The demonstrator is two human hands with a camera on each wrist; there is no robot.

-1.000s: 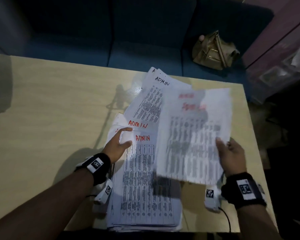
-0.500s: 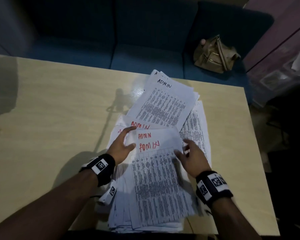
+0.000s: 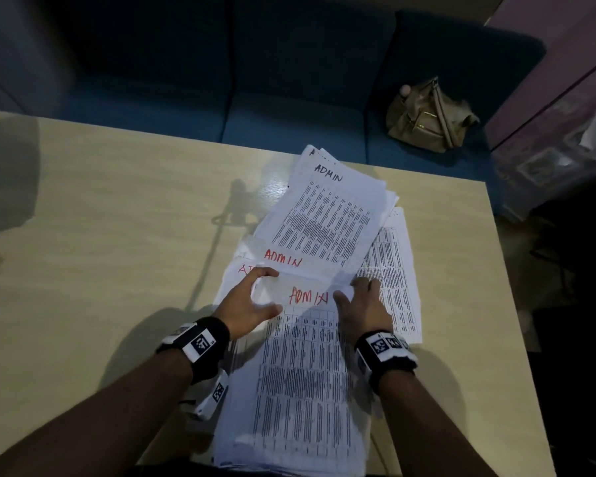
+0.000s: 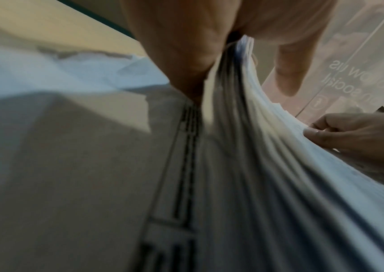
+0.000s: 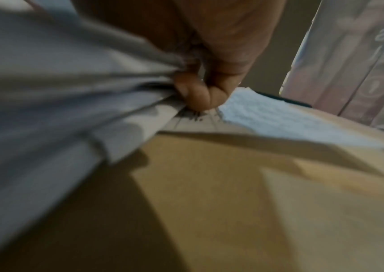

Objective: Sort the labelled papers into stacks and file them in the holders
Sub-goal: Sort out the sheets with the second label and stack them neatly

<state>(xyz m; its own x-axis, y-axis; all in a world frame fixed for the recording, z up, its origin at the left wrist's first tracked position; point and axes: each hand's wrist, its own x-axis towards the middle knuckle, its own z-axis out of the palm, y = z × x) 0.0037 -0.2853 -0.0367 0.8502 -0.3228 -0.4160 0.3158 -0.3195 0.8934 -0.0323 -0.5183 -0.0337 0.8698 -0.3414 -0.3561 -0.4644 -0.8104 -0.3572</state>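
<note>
The left hand (image 3: 246, 304) lies on the upper left part of the thick stack of white printed sheets marked ADMIN in red (image 3: 300, 383), its thumb and forefinger spread into a wide curve around the top sheet's corner; the left-wrist view shows more, with the thumb (image 4: 183, 60) pressed down on the paper and a sheaf of edges fanning up under the palm, so this hand grips part of the stack. The right hand (image 3: 363, 309) sits at the stack's right edge, fingers bent over it; in the right-wrist view a curled fingertip (image 5: 194, 95) digs in under a bundle of lifted sheets, though motion blur there makes it hard to say how many it holds. The same hand shows from the left wrist (image 4: 358, 136), fingers curled against the paper edges. Both forearms reach forward from the near edge of the pale wooden desk (image 3: 117, 253), wrists low, each with a black band. The stack lies near the desk's front right, beside a second, skewed pile of white sheets labelled ADMIN in black (image 3: 327, 215) farther back. A tan handbag (image 3: 427, 120) rests on the dark blue sofa (image 3: 289, 80) beyond.
</note>
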